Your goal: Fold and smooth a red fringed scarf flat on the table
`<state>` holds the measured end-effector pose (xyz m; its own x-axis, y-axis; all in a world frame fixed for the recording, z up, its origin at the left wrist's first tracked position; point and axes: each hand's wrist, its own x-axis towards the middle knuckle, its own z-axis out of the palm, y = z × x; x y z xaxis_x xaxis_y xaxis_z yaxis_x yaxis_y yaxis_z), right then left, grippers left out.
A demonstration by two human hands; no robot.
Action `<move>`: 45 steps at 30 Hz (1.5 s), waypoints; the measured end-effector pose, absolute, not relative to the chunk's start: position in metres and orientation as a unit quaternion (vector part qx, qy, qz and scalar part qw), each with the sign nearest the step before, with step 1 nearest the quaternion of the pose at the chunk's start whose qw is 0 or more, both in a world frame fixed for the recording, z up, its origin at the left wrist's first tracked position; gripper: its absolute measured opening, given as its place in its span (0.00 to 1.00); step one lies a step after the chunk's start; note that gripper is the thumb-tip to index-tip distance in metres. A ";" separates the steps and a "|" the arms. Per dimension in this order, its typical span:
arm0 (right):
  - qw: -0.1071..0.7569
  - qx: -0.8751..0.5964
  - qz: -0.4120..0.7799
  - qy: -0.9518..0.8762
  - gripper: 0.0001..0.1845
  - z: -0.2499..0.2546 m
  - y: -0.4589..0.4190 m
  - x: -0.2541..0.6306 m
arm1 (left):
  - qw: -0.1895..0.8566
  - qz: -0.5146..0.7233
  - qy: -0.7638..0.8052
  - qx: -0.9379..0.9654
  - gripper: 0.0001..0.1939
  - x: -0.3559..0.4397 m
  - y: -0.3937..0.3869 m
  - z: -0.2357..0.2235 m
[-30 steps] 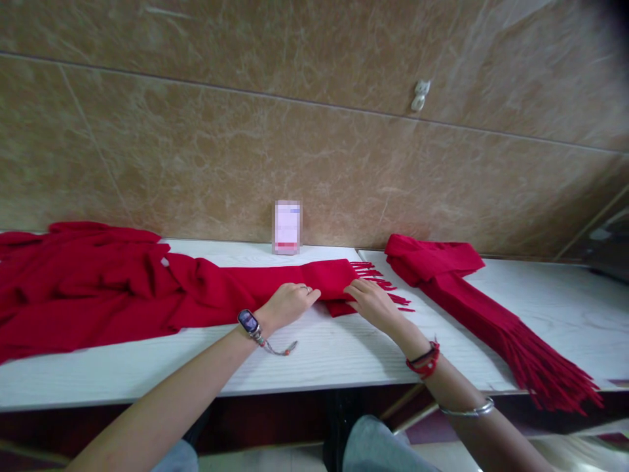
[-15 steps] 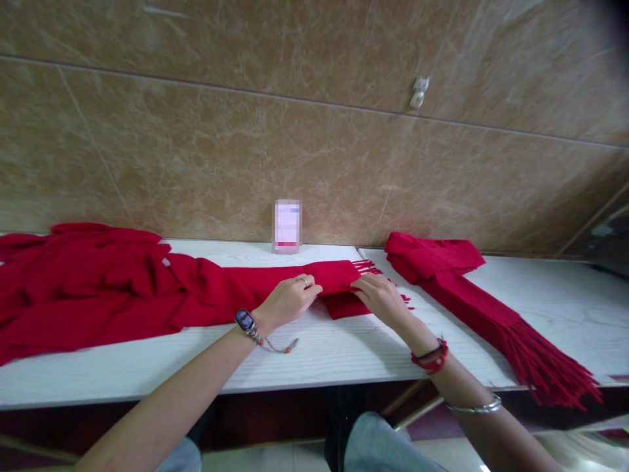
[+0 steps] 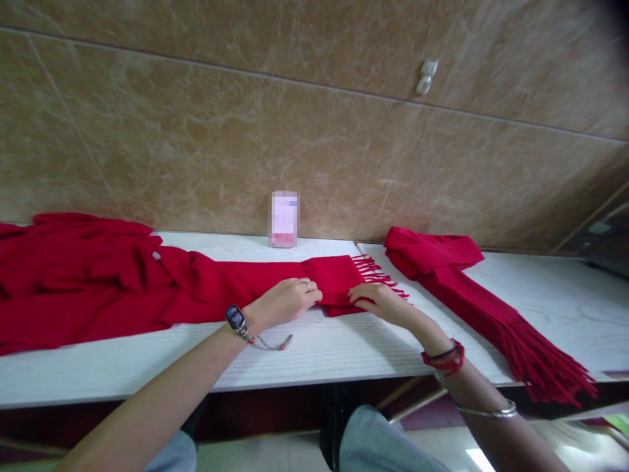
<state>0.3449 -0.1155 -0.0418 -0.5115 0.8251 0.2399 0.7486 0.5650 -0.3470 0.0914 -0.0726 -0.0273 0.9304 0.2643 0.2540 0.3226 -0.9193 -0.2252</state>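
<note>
A red fringed scarf (image 3: pixel 260 278) stretches along the white tabletop, its right end folded in layers. At the near edge of the folded part, my left hand (image 3: pixel 287 301) is closed on the cloth, with a ring and a smartwatch showing. My right hand (image 3: pixel 383 303) lies on the fringed end, fingers stretched and the thumb apart from them. Beyond the fingertips, the fringe strands spread to the right. On the left, the scarf runs into a rumpled pile of red cloth (image 3: pixel 98 275) with a small white tag.
A second red scarf (image 3: pixel 466 301), folded with a long fringe, lies at the right and hangs over the front edge of the table (image 3: pixel 304 354). A phone (image 3: pixel 284 219) leans on the brown marbled wall (image 3: pixel 196 144). A small white cat-shaped hook (image 3: pixel 426 77) is on the wall.
The folded layers at the fringed end now lie closer together, and the fringe is more spread out. My right hand has loosened from a pinch to stretched fingers. My left hand stays at the edge.
</note>
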 end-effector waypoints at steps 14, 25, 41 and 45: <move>0.122 -0.463 0.099 -0.872 0.09 -0.029 -0.117 0.343 | 0.062 -0.097 -0.142 -0.983 0.09 0.099 -0.083 -0.035; 0.147 -0.452 -0.022 -0.880 0.16 -0.016 -0.059 0.307 | 0.012 -0.073 -0.202 -0.977 0.23 0.098 -0.090 -0.044; 0.281 -0.518 -0.044 -0.807 0.13 -0.077 0.012 0.309 | -0.102 0.006 -0.246 -0.964 0.28 0.091 -0.098 -0.039; 0.316 -0.430 -0.028 -0.845 0.15 -0.069 0.000 0.311 | -0.087 0.010 -0.203 -0.975 0.28 0.092 -0.096 -0.038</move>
